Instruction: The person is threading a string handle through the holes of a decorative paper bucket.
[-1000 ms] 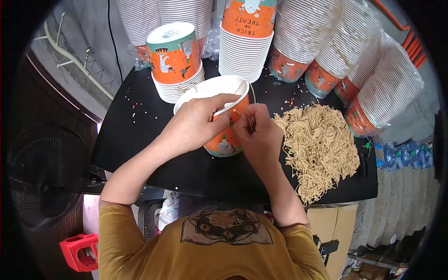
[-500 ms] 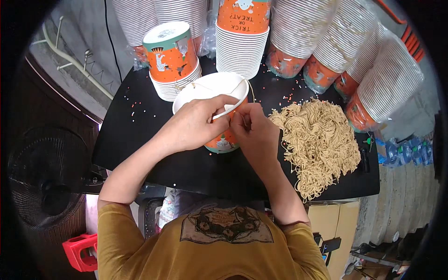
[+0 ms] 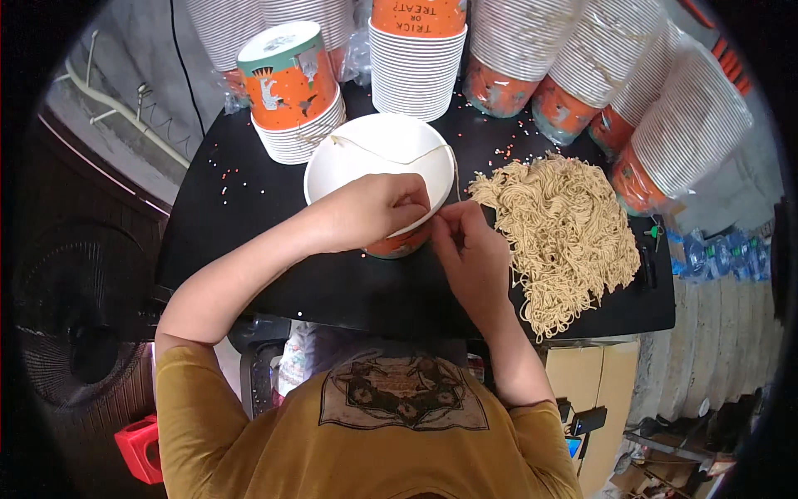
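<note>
An orange paper bucket with a wide white rim stands in front of me, its white inside facing up. My left hand grips its near right rim, fingers curled over into the opening. A thin tan cord crosses the opening from the far left wall to the right rim. From there it drops outside toward my right hand. The right fingers are pinched together against the bucket's outer right side, apparently on the cord; the exact grip is partly hidden.
A heap of tan cords lies to the right on the black table. Stacked buckets stand behind, with more wrapped stacks at the far right. Small beads dot the table. A fan is at the left.
The bucket has turned more upright, so its opening shows rounder and more of the cord across it is visible. Both hands stay at its right rim. The whole view has shifted slightly.
</note>
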### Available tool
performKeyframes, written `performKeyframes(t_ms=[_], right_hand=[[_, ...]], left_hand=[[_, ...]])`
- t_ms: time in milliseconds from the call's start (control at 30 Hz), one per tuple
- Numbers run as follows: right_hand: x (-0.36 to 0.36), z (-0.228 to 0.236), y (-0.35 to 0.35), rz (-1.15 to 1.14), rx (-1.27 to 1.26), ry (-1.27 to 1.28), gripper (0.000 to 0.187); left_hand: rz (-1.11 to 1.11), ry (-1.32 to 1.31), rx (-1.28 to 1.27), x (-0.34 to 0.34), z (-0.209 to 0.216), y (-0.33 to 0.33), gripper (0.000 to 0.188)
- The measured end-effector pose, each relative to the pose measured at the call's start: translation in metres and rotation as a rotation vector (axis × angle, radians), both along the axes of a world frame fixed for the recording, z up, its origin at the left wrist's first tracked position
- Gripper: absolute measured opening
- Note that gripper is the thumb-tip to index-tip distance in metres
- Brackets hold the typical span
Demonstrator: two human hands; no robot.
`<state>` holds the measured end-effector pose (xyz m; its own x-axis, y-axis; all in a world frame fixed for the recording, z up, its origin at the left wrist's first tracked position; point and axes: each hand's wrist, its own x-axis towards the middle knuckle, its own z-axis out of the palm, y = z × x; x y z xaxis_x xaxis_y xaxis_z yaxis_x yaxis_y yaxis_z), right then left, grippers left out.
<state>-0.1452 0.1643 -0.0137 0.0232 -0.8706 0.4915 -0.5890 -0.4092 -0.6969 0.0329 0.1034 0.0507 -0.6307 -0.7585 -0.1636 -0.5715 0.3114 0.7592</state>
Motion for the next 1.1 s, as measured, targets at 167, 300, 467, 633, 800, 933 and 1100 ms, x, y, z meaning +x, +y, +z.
performKeyframes(t_ms=[167,300,467,633,800,933,1100], right_hand=[[-0.017,0.008,0.002,0.078,0.044,0.014,0.015],[-0.037,0.012,0.001,0.067,-0.107,0.206,0.015],[-0.043,0.030,-0.002,0.124,-0.060,0.099,0.014],[-0.042,0.043,-0.017,0.233,-0.084,0.002,0.013],[-0.044,0.048,-0.030,0.285,-0.148,0.035,0.012],[-0.042,0.046,-0.038,0.325,-0.171,0.029,0.013],[-0.034,0.037,-0.039,0.382,-0.031,-0.160,0.015]], left_hand=[[0.054,-0.111,-0.293,-0.005,0.000,0.009,0.015],[0.123,0.072,-0.168,0.000,-0.002,0.006,0.013],[0.125,0.319,0.120,-0.006,0.001,-0.001,0.014],[0.146,0.419,0.292,-0.018,0.001,-0.006,0.016],[0.180,0.438,0.365,-0.024,0.003,-0.017,0.015],[0.177,0.457,0.419,-0.024,0.005,-0.020,0.013],[0.168,0.417,0.431,-0.022,0.000,-0.022,0.013]])
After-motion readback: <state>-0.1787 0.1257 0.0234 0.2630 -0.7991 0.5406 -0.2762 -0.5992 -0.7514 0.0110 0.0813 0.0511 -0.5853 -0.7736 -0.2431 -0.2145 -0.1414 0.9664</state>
